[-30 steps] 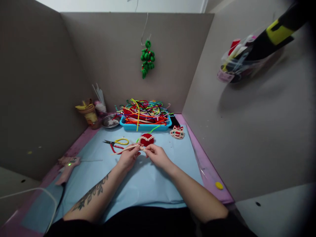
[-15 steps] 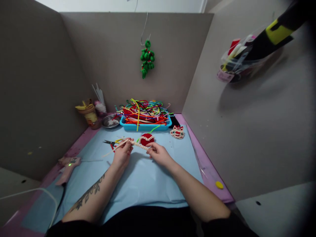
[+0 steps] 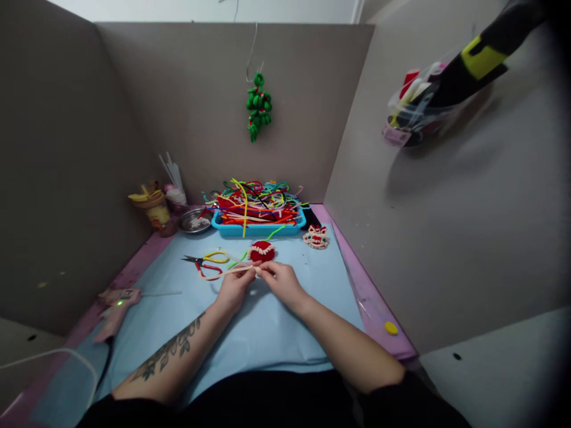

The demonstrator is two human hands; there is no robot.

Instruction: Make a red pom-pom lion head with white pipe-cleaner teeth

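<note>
My left hand [image 3: 235, 286] pinches a cream pipe cleaner [image 3: 231, 271], whose straight tail sticks out to the left. Close against it, my right hand [image 3: 282, 283] has its fingertips pinched on the same pipe cleaner; the coiled stretch is mostly hidden by the fingers. Just beyond my fingers lies a round red pipe-cleaner piece [image 3: 263, 252] with a wavy cream trim across it. To the left rest scissors [image 3: 209, 261] with one yellow and one red handle, partly overlapped by the cream tail. A bright green pipe cleaner [image 3: 236, 260] lies between the scissors and the red piece.
A blue tray [image 3: 259, 229] heaped with coloured pipe cleaners stands at the back. Beside it are a metal dish [image 3: 195, 221] and a red-and-cream animal-face piece [image 3: 316, 237]. A pink glue gun [image 3: 116, 312] lies left, its light green. Grey partitions enclose the table.
My hands have come together, the right moving in to meet the left. The coiled cream stretch between them is now mostly covered. The scissors show more fully. The view has shifted slightly.
</note>
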